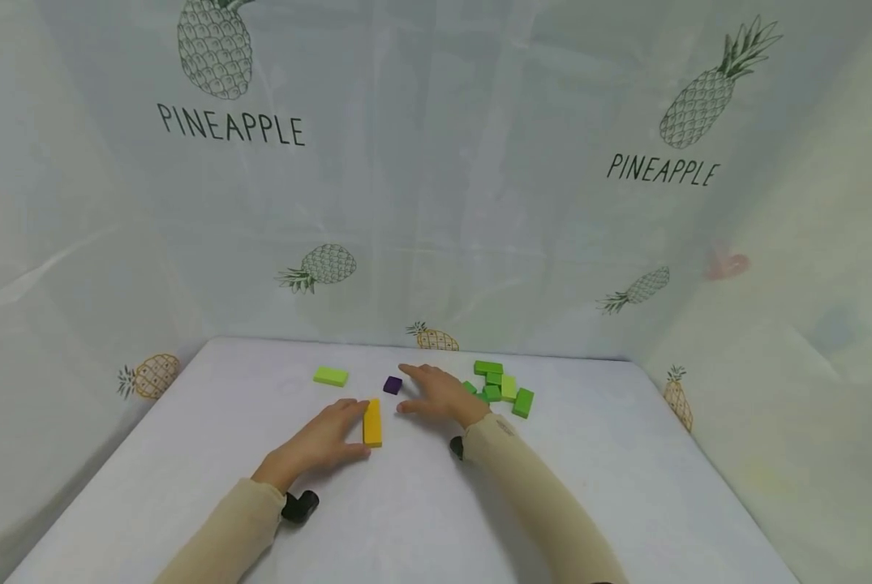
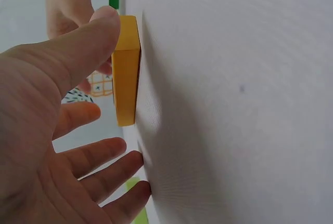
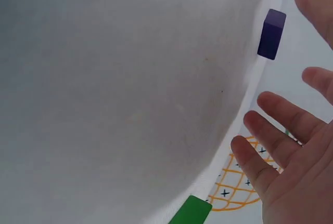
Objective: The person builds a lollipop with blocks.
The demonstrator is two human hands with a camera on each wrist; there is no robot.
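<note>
In the head view a long yellow block [image 1: 373, 423] lies on the white table, right beside my left hand [image 1: 322, 442]. That hand's thumb and index finger reach to its two ends; in the left wrist view the thumb overlaps one end of the yellow block [image 2: 126, 78] and the other fingers are spread, with gaps between them. A small dark purple block [image 1: 393, 385] sits a little farther back. My right hand [image 1: 439, 396] is held to the right of it, fingers spread and nothing between them. The right wrist view shows the purple block [image 3: 271, 34] apart from the fingertips.
A light green block [image 1: 331, 375] lies at the back left. Behind my right hand and to its right is a loose group of several green blocks [image 1: 492, 393], partly hidden by the hand. A pineapple-print curtain [image 1: 436, 203] hangs along the table's back edge.
</note>
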